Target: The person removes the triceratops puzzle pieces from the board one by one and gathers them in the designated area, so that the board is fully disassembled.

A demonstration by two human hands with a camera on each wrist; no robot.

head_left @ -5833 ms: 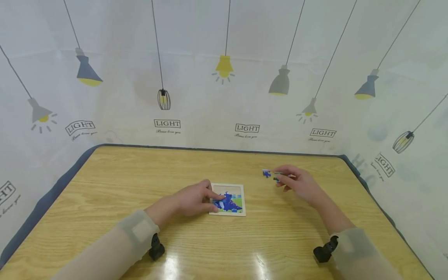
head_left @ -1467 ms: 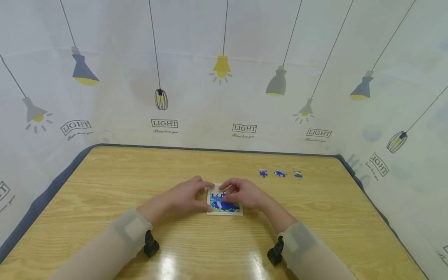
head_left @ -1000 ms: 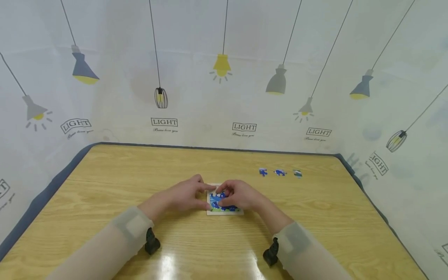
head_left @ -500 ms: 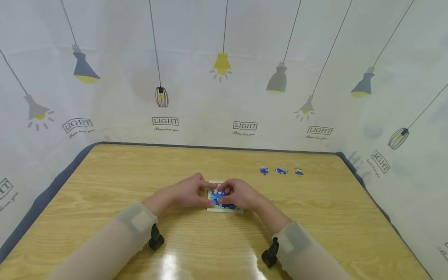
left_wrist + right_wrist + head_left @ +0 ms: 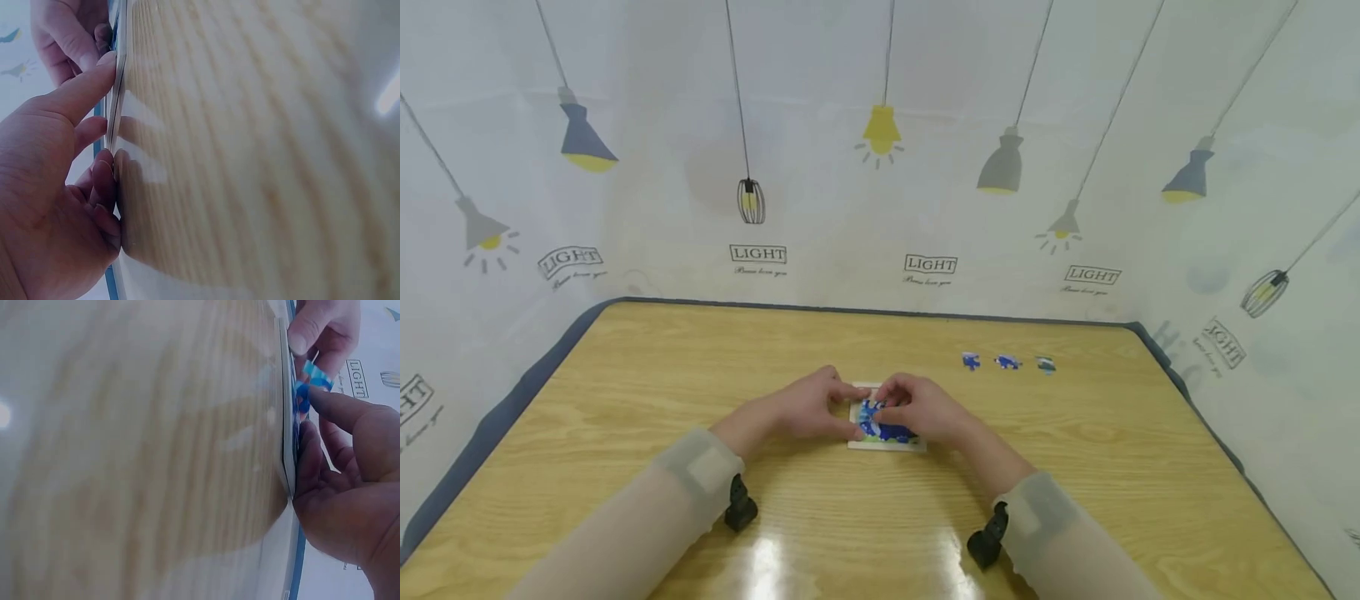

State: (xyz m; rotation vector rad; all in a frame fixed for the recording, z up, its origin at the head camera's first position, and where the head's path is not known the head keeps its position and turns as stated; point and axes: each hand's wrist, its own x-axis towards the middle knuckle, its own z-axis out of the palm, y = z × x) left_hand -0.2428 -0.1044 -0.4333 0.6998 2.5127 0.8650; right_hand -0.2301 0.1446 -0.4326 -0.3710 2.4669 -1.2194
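A square jigsaw puzzle in a white frame lies mid-table, its picture a blue dinosaur on green. Its top and right parts are partly covered by the right hand. My left hand rests along the frame's left side, index finger near the top corner and thumb near the lower one. In the left wrist view that thumb lies straight against the frame's edge. Over the puzzle, my right hand pinches a blue puzzle piece, which stands tilted above the board in the right wrist view.
Three loose pieces lie in a row beyond the right hand: a blue one, a blue and white one and a greenish one. A lamp-print cloth rises behind the wooden table.
The right hand has come from the loose pieces at the right to the puzzle. In the last second it shifts only slightly there; the left hand stays at the frame.
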